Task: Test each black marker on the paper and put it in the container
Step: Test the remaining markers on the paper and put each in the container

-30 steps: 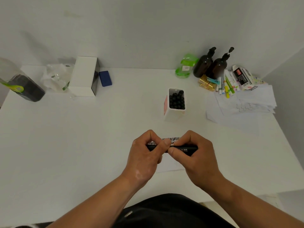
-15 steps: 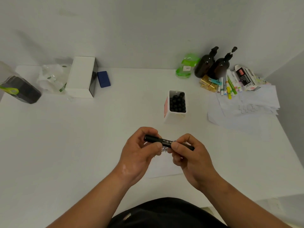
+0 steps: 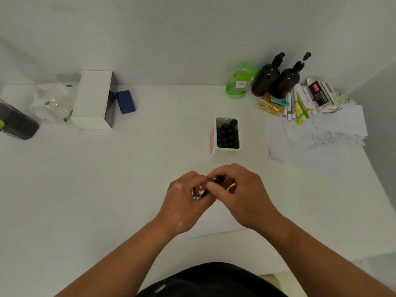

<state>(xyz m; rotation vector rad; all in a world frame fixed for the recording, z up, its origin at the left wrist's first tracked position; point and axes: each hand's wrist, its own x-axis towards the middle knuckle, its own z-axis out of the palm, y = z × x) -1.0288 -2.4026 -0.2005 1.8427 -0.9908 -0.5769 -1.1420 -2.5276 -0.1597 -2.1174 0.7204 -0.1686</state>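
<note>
Both hands meet over the white paper at the table's near middle. My right hand pinches a black marker, which now points away from me, its far end showing between the fingers. My left hand grips the marker's near end, mostly hidden. Black scribble marks on the paper show between the hands. Just beyond stands the white container, holding several black markers upright with their caps up.
Back right: two brown pump bottles, a green packet, coloured pens, loose paper sheets. Back left: a white box, a blue case, a plastic bag and a dark object.
The marker, held sideways between both hands before, has turned to point away from me. Both hands have closed in together and shifted slightly toward the container.
</note>
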